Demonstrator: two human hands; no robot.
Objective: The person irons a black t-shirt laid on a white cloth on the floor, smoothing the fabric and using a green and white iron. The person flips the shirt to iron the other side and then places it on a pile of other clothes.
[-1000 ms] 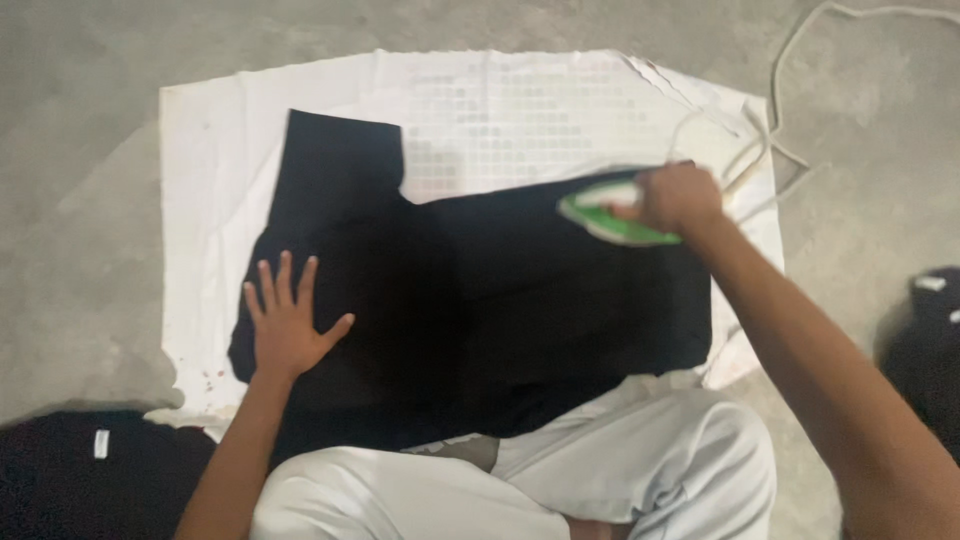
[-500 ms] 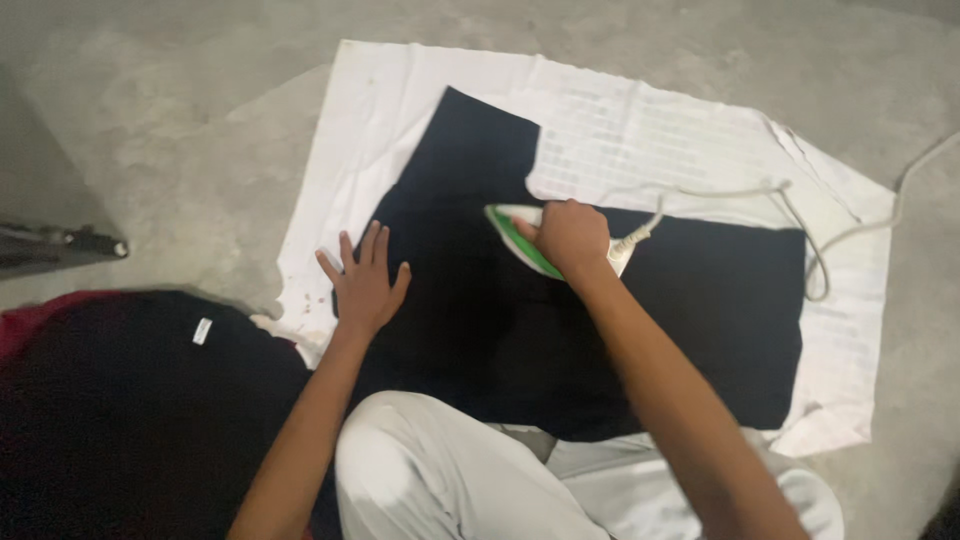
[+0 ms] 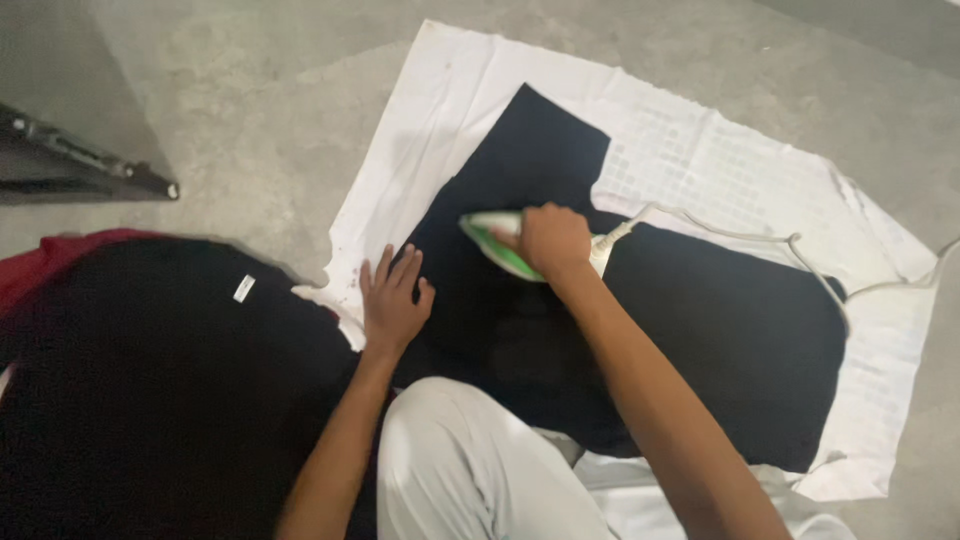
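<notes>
Black, soft cloth, the dark garment (image 3: 640, 330) lies spread flat on a white sheet (image 3: 700, 160) on the concrete floor (image 3: 250, 110). It looks limp and light, likely to bunch unless pinned. The left hand (image 3: 392, 305) lies open, fingers spread, pressing its left edge. The right hand (image 3: 553, 240) is clenched around the handle of a green-and-white iron (image 3: 497, 246) resting on the garment's upper part; its handle is the safe hold. The iron's cord (image 3: 760, 240) trails across the cloth. A pile of dark clothes (image 3: 150, 380) sits just beside the left arm.
</notes>
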